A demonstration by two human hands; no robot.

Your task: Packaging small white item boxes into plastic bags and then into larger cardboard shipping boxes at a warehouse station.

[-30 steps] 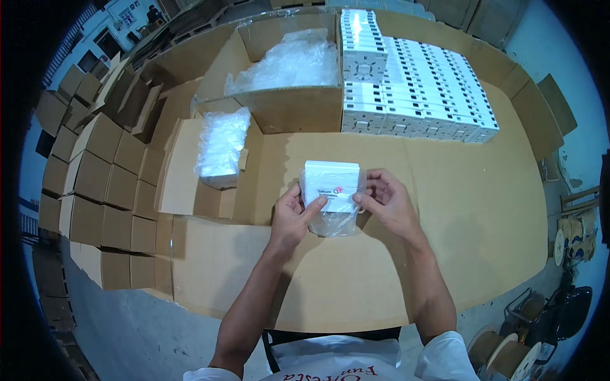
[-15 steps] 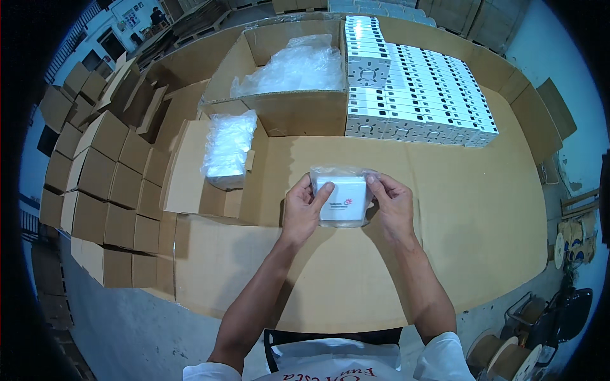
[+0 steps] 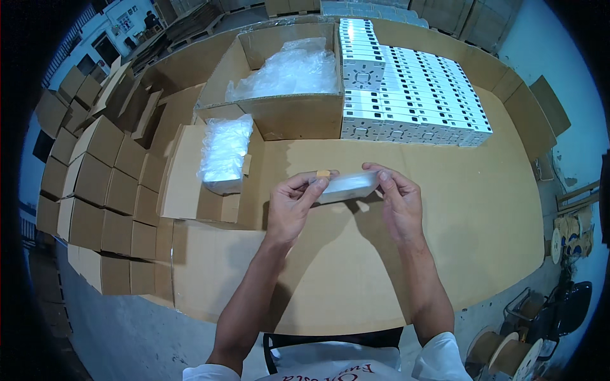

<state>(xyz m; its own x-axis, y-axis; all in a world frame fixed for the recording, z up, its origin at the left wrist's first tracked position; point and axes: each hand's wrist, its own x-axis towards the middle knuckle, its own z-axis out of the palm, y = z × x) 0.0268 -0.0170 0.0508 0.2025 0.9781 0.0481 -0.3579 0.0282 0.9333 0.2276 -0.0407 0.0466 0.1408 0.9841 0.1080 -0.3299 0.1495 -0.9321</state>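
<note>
Item held: one small white box in a clear plastic bag (image 3: 348, 186), seen edge-on and tilted, raised above the cardboard-covered table (image 3: 483, 209), in front of me at mid-table.
My left hand (image 3: 293, 204): fingers pinch the left end of the box.
My right hand (image 3: 397, 202): fingertips grip the right end.
Left of my hands: a small open carton (image 3: 190, 184) holding a stack of clear bags (image 3: 223, 151).
Far side: a large open carton (image 3: 283, 117) with loose plastic film; beside it, rows of stacked white boxes (image 3: 413, 95).
Table's left edge: folded brown cartons (image 3: 95, 190) in rows.
</note>
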